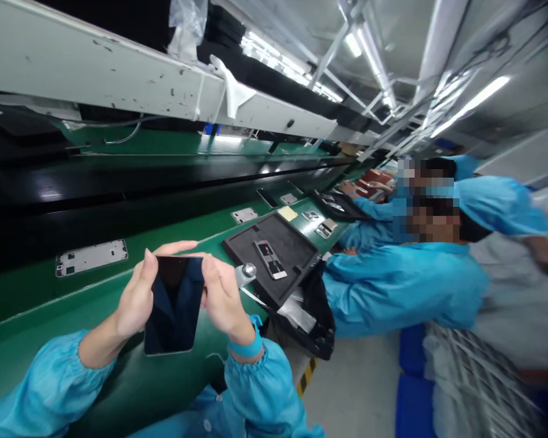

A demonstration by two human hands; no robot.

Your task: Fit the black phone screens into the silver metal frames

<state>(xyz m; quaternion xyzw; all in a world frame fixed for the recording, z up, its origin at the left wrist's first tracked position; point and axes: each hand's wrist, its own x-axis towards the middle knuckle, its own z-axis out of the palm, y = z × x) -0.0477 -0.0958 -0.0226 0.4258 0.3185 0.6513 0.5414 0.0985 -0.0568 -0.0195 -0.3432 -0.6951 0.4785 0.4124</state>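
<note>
Between both hands a smartphone (173, 310) is held up above the green bench, its dark glossy screen facing me. My left hand (137, 298) grips its left edge with the thumb along the top corner. On the opposite edge my right hand (223, 295) closes round it, thumb near the upper right corner. A blue strap (249, 348) circles my right wrist. Behind the phone, to the left, a pale metal phone frame (91, 258) lies on the bench. To the right, a partly assembled phone (270, 260) rests in a black tray (242, 246).
More phone parts lie farther along the green bench (22, 359), near a yellow paper (287, 213). A black bag (322, 316) hangs at the bench edge. Co-workers in blue (393, 286) sit to the right. A white beam (119, 67) runs overhead.
</note>
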